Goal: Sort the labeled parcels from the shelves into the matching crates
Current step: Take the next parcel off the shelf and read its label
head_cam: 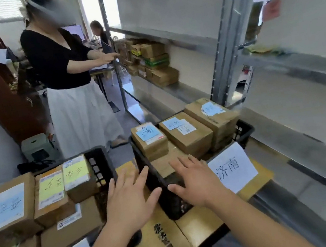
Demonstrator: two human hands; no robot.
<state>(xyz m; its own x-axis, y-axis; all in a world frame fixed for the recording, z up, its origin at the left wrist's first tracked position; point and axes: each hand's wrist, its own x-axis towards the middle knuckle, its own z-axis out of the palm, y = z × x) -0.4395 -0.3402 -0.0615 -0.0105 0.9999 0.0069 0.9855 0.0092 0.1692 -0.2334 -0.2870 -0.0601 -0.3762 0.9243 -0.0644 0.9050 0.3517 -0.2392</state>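
Observation:
Two black crates stand side by side in front of me. The right crate (243, 129) holds brown parcels with blue labels (150, 140) and carries a white paper sign (232, 167) on its front. The left crate (102, 165) holds parcels with yellow and blue labels (50, 191). My left hand (127, 200) and my right hand (193, 180) hover with fingers spread above the near corner of the right crate, holding nothing. More parcels (154, 62) are stacked on a metal shelf (174, 91) at the back.
A person in a black top and white skirt (70, 91) stands at the left end of the shelf rack. Flat yellow cardboard (163, 244) lies under the crates. A small green box (36, 146) sits on the floor at left. The nearer shelves at right look mostly bare.

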